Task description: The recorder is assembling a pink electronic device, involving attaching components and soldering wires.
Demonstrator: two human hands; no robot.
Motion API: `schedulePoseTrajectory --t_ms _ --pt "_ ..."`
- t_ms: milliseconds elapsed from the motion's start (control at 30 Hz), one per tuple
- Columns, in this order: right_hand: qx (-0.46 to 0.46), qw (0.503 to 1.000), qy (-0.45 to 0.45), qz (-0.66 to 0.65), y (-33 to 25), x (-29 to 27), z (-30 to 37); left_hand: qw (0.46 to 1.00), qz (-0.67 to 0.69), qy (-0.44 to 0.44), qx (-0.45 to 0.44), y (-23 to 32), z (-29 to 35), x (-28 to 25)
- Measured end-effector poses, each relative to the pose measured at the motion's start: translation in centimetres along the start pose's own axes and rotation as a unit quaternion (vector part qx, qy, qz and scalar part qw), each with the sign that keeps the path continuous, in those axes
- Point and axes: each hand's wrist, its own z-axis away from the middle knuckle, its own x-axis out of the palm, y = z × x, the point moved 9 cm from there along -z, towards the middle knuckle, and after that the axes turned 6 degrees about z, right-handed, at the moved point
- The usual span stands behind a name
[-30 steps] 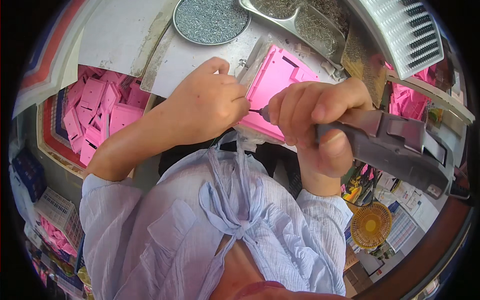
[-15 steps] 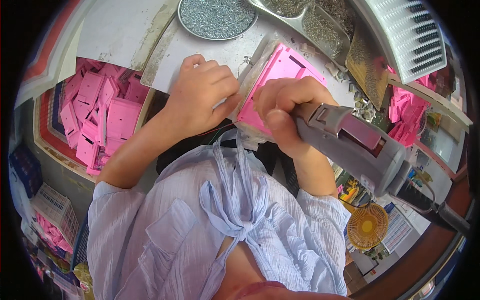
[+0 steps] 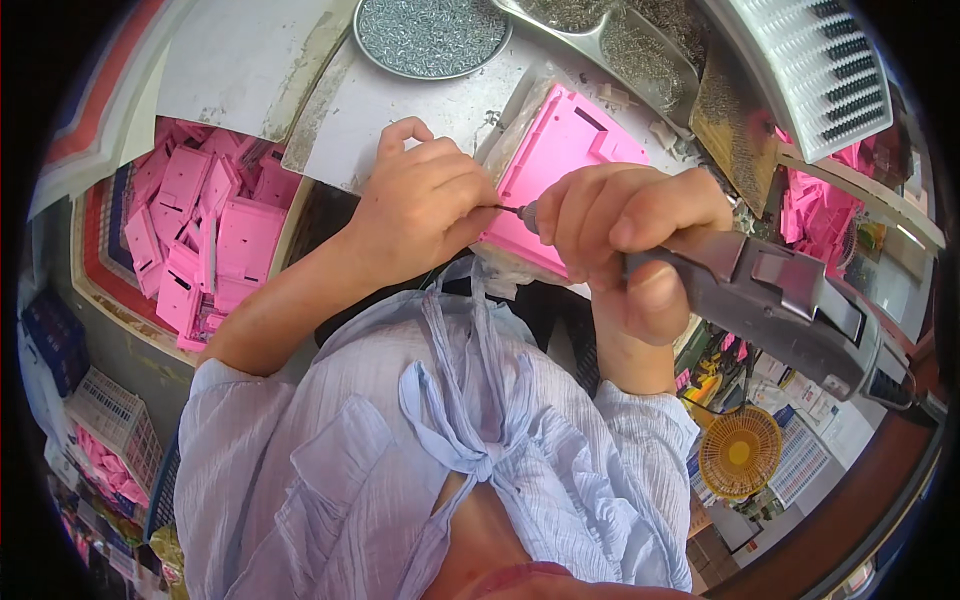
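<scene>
An electric screwdriver (image 3: 760,290), grey with a cord at its back end, is gripped in my right hand (image 3: 640,230). Its thin bit points left, and the tip meets the fingertips of my left hand (image 3: 425,195). Those fingers are pinched together over the left edge of a pink plastic panel (image 3: 545,170); whatever is between them is too small to make out. The panel lies on a clear plastic-wrapped support (image 3: 500,265) at the table's near edge. My right hand covers part of the panel's right side.
A round metal dish of silvery screws (image 3: 432,40) stands at the back. Beside it is a metal tray (image 3: 600,45) with small brownish screws. Pink panels fill a box (image 3: 90,270) on the left. A white rack (image 3: 800,70) with black rows stands back right; a yellow basket (image 3: 740,450) is lower right.
My right hand has turned and drawn back to the right with the screwdriver, so its bit now shows. My left hand has shifted slightly right, bringing its fingertips to the bit's tip.
</scene>
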Motion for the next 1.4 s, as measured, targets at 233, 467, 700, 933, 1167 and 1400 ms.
schedulePoseTrajectory --t_ms 233,467,700,933,1167,1400 --pt "0.016 0.999 -0.006 0.029 1.0 0.4 2.4 0.993 0.089 -0.064 0.037 -0.1 -1.2 -1.0" --pt "-0.080 0.980 -0.067 0.169 2.1 3.0 2.5 0.985 0.006 -0.149 0.083 0.5 -1.0 2.0" --pt "-0.039 0.983 -0.016 0.179 -0.4 -1.6 3.4 0.984 -0.021 -0.163 0.067 1.6 -2.7 2.7" --pt "-0.131 0.977 0.104 0.130 -8.9 -12.7 7.3 0.986 -0.009 -0.115 0.121 5.3 -6.6 7.3" --pt "-0.104 0.964 0.183 0.161 -4.1 -15.2 8.4 0.980 -0.064 -0.137 0.128 4.6 -6.9 9.2" --pt "-0.101 0.974 0.134 0.151 -5.7 -13.9 7.2 0.982 -0.077 -0.138 0.103 4.5 -6.8 9.2"
